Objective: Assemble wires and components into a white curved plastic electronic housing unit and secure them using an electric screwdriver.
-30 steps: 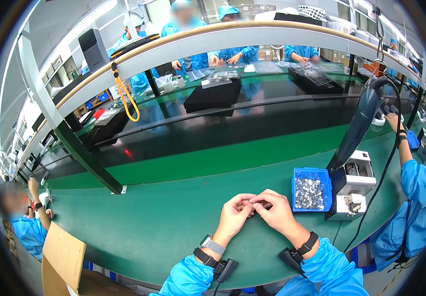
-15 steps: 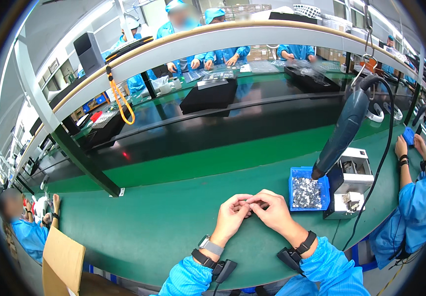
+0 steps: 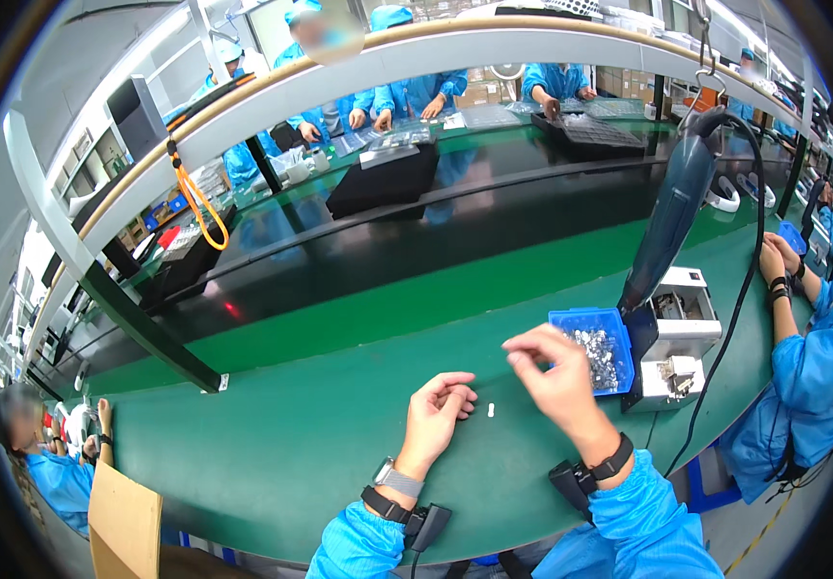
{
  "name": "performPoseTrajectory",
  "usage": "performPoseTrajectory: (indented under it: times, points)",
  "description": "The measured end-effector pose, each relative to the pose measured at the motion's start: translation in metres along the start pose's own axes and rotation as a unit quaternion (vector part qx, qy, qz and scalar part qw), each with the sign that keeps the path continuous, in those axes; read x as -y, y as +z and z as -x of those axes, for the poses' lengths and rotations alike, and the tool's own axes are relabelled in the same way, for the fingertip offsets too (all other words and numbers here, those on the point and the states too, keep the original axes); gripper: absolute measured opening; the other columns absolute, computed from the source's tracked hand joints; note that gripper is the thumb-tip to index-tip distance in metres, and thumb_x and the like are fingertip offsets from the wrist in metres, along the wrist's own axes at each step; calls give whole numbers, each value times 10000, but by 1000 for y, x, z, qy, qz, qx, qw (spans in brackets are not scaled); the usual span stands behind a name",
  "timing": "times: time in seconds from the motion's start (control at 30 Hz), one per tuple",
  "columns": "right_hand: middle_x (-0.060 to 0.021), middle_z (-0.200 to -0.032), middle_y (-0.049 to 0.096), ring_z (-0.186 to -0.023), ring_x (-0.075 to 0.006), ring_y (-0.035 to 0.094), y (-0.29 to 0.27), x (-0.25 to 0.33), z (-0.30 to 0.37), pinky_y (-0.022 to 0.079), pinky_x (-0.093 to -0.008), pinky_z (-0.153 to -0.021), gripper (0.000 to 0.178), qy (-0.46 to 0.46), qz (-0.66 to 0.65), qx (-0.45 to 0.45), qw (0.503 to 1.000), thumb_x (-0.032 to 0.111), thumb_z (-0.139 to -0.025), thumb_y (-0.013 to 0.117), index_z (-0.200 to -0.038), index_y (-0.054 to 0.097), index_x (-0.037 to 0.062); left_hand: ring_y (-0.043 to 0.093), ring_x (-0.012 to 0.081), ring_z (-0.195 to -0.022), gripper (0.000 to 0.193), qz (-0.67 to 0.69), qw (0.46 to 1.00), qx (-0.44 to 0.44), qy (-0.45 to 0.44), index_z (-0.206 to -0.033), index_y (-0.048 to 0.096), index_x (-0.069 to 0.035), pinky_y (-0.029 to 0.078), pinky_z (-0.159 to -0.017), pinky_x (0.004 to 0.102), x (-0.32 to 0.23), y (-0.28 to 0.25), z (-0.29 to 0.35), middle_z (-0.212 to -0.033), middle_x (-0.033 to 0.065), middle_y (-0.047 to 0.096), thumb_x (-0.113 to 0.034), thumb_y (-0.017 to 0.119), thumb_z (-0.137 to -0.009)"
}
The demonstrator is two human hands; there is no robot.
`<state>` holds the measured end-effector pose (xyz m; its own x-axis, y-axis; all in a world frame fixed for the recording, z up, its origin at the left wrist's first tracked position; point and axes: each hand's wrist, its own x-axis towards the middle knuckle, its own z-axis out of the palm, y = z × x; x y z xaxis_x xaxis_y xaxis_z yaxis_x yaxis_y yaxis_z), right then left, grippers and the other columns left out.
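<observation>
One small, oblong white piece (image 3: 491,410) is lying on the flat green table (image 3: 320,434) between a person's two bare hands. The left hand (image 3: 442,405) is curling its fingers just beside it; whether it is gripping anything, one cannot tell. The right hand (image 3: 554,374) is holding thumb and forefinger parted, nothing showing between them, before a rectangular blue plastic bin (image 3: 583,318). The loose piece is probably running the risk of being swept away by a passing wrist; a knuckle catching the bin's rim could be scattering its tiny white and dark parts (image 3: 600,357). The dark, tapered handheld tool (image 3: 672,207), hanging nose-down near the bin, is presenting another possible snag. Unlike half a second earlier, the hands are no longer meeting at the fingertips; the right is reaching binward, and the white piece is now showing.
</observation>
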<state>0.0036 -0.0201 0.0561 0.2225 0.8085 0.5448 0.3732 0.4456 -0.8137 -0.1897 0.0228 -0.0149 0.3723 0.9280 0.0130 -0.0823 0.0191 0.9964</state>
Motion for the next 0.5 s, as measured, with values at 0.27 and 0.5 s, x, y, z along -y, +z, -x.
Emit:
performPoseTrajectory:
  times: [0.27,0.5]
  points:
    - [-83,-849,673,-705,-160,672,-37,-5,-18,534,-274,-626,132,19,119,-66,991,-16,-836,682,-959,717,15,655,102,-832,237,-102,993,20,49,-1137,669,-11,538,-750,230,-1,5,-2,-920,42,697,-3,606,-908]
    - [-85,-848,686,-669,-229,676,-51,-15,-14,540,-342,-622,162,48,262,-40,963,45,-808,679,-966,710,65,640,173,-817,208,-349,919,60,171,-1021,721,-50,525,-710,290,-19,27,3,-914,66,707,-34,697,-815]
